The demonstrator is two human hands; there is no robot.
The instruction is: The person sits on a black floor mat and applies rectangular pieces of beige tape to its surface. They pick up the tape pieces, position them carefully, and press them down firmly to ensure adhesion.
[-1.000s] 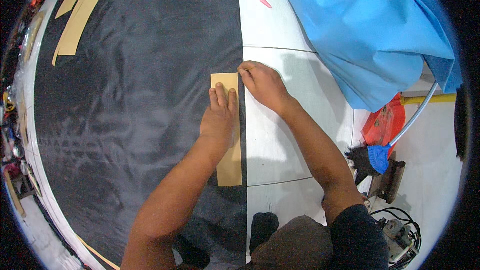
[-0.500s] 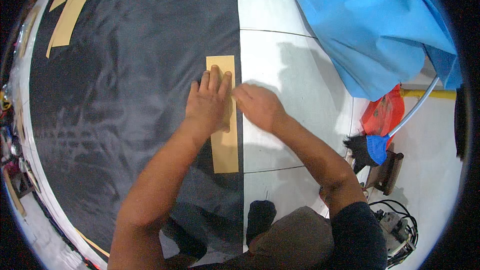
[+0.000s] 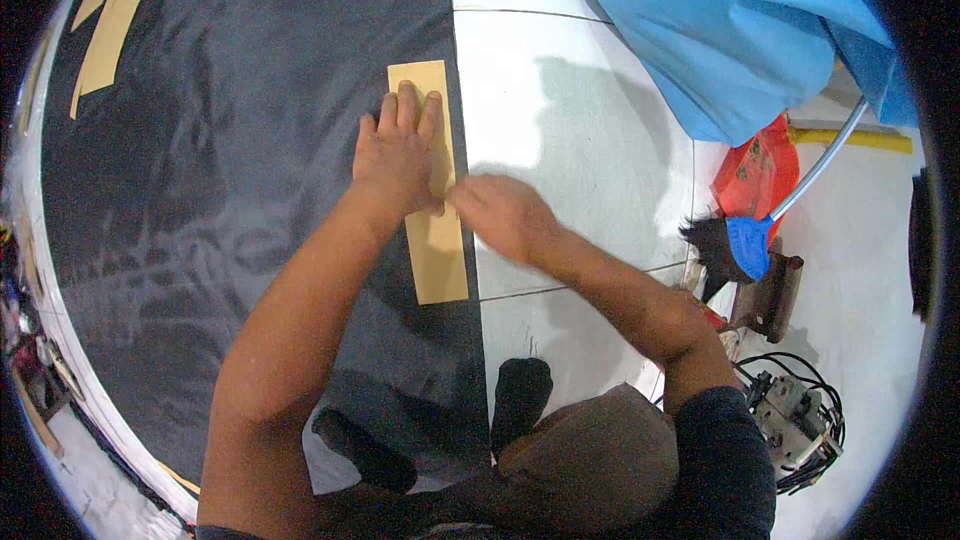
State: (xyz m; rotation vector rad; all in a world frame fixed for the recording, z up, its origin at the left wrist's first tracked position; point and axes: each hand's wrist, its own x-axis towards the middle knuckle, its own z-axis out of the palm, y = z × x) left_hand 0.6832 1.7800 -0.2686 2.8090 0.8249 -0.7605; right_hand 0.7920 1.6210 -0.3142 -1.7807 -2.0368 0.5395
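Note:
A narrow tan card strip (image 3: 440, 260) lies lengthwise on a wide black sheet of fabric (image 3: 230, 270), close to its right edge. My left hand (image 3: 397, 155) rests flat on the strip's upper half, fingers stretched out toward its far end. At the strip's right edge, about midway along, is my right hand (image 3: 505, 215), its fingers pinched together and somewhat smeared by motion. Whatever sits between those fingers, if anything, is hidden.
More tan strips (image 3: 118, 25) lie at the fabric's far left. Pale floor tiles (image 3: 560, 140) run along its right side. Blue sheeting (image 3: 720, 30), a red dustpan (image 3: 755, 175), a blue-headed broom (image 3: 748, 245) and a cabled grey machine (image 3: 795, 420) are at right.
My right hand has slid nearer to me along the strip's right edge. My left hand keeps its place on the strip. The whole view has shifted a little.

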